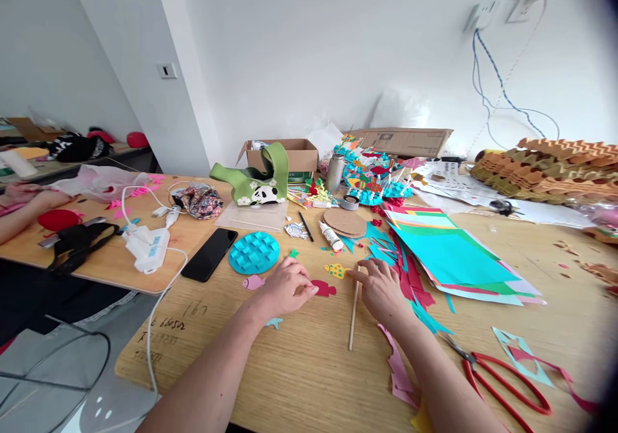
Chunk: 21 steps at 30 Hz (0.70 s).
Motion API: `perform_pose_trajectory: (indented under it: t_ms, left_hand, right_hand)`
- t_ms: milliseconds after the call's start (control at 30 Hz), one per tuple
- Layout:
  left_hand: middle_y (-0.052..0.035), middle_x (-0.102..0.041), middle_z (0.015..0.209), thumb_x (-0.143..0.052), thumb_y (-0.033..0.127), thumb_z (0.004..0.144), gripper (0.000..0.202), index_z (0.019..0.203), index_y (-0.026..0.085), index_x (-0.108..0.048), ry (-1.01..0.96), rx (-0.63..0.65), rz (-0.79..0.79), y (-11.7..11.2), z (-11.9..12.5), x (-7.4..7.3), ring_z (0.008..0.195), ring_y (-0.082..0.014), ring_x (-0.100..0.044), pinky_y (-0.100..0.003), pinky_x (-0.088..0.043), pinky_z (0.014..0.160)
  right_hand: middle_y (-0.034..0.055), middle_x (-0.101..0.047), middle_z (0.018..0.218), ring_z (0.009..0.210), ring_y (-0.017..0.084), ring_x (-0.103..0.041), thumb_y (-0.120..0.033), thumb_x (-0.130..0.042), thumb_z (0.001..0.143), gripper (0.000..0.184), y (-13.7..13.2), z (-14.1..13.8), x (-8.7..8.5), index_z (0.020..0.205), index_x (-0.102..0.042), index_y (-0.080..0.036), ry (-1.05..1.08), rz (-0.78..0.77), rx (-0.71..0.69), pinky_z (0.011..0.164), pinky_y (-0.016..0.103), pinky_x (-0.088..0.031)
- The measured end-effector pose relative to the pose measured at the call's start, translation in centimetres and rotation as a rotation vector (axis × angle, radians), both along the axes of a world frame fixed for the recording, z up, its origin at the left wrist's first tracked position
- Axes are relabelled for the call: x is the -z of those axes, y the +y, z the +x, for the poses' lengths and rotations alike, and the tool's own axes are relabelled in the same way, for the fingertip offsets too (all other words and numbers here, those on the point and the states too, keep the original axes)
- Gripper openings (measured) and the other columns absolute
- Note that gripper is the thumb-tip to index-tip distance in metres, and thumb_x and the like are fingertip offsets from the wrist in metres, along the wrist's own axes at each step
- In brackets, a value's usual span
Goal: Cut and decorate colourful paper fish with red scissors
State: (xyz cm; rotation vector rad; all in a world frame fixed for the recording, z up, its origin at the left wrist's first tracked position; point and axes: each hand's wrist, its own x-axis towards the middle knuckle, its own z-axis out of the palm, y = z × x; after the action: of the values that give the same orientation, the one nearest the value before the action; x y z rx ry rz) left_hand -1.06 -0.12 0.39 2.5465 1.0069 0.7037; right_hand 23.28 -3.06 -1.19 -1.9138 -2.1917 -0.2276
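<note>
My left hand (284, 287) rests on the wooden table (309, 368) with its fingers curled, the fingertips touching a red paper fish (323, 287). My right hand (383, 290) lies flat beside a thin wooden stick (354, 311), its fingers spread and reaching toward a yellow paper fish (335, 270). A pink paper fish (253, 282) and a blue woven paper disc (253, 252) lie just left of my left hand. Neither hand lifts anything off the table.
A black phone (209, 254), a glue bottle (331, 235), cardboard discs (344, 222) and a stack of coloured paper (454, 256) lie beyond my hands. Red scissors (502, 381) lie at the right front. Another person's hand (29, 202) works at the left table.
</note>
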Motion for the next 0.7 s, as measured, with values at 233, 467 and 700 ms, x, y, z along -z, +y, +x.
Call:
perform_pose_trajectory:
  t_ms: [233,467,700]
  left_hand:
    - [-0.0031,-0.064,0.088,-0.052,0.036,0.087,0.025,0.082,0.023,-0.072,0.033,0.021,-0.035,-0.3,0.1,0.1,0.099,-0.0196,-0.049,-0.037,-0.041,0.093]
    - [-0.0035,-0.063,0.109,-0.042,0.031,0.092,0.028,0.109,0.022,-0.063,0.083,-0.037,0.033,-0.6,0.8,-0.3,0.107,-0.0201,-0.048,-0.04,-0.039,0.098]
    - [-0.0058,-0.058,0.124,-0.037,0.032,0.093,0.037,0.125,0.02,-0.05,0.151,-0.105,0.075,-0.9,1.4,0.8,0.123,-0.0247,-0.04,-0.045,-0.033,0.104]
  right_hand:
    - [0.0084,-0.058,0.12,0.118,0.029,-0.038,-0.003,-0.046,0.079,0.05,0.0,-0.5,0.8,0.114,-0.065,-0.033,0.015,0.005,-0.078,0.092,0.044,-0.034]
    - [0.008,-0.057,0.121,0.118,0.029,-0.038,-0.002,-0.046,0.08,0.05,-0.1,-1.1,0.4,0.116,-0.064,-0.031,0.012,0.025,-0.081,0.092,0.043,-0.035]
    - [0.0079,-0.057,0.122,0.118,0.029,-0.038,-0.001,-0.046,0.079,0.051,-0.2,-1.1,-0.2,0.114,-0.065,-0.033,0.015,0.013,-0.079,0.093,0.043,-0.035]
